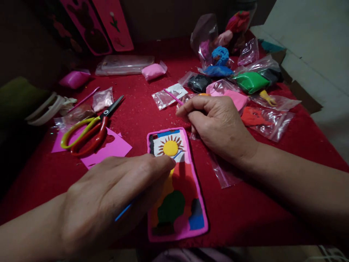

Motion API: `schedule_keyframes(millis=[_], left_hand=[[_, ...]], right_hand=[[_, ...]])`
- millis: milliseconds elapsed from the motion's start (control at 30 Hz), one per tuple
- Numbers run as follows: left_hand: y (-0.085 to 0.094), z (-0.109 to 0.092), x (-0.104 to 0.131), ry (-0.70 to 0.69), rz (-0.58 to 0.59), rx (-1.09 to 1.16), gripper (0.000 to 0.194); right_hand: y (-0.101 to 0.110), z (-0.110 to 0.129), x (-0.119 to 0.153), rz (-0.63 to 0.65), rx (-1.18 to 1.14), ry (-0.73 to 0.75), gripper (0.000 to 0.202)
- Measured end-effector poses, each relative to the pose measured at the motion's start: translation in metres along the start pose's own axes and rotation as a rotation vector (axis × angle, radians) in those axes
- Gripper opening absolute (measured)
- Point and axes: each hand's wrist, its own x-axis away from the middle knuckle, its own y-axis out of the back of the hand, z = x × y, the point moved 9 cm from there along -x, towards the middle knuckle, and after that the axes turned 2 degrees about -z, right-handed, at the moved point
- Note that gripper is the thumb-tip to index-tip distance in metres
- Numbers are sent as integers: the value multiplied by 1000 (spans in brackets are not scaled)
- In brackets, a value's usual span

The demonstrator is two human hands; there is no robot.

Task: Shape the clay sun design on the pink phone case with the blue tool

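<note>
A phone case [178,178] with a pink rim lies on the red cloth, covered in coloured clay with a yellow sun [170,148] near its top. My left hand [117,196] is closed over the case's left side, pinching a thin blue strand or tool; its blue tip shows just below the sun, and another blue end [123,212] shows beneath the palm. To the upper right of the case, my right hand [215,123] is closed around a thin pink stick [173,96]. The pink stick points up and left, away from the case.
Scissors [92,129] lie on pink sheets [109,149] at the left. Bags of coloured clay, including a green one [250,82] and a red one [257,116], spread over the right. Clear packaging [124,64] and decorated pink cases [114,25] are at the back.
</note>
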Motion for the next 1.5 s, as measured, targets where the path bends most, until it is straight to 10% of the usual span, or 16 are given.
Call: schedule_keyframes(millis=[600, 767, 1000, 1267, 1500], left_hand=[[14, 35, -7, 334, -95, 452, 12], [6, 34, -6, 347, -58, 623, 14], [-6, 38, -5, 406, -4, 791, 11], [22, 50, -15, 338, -170, 648, 16], [35, 53, -20, 297, -221, 581, 16]], right_hand=[[24, 48, -1, 3, 349, 184, 26], [14, 59, 9, 194, 302, 191, 20], [-1, 47, 29, 340, 377, 181, 14], [-9, 28, -19, 384, 502, 99, 15], [-39, 15, -29, 530, 1076, 198, 14]])
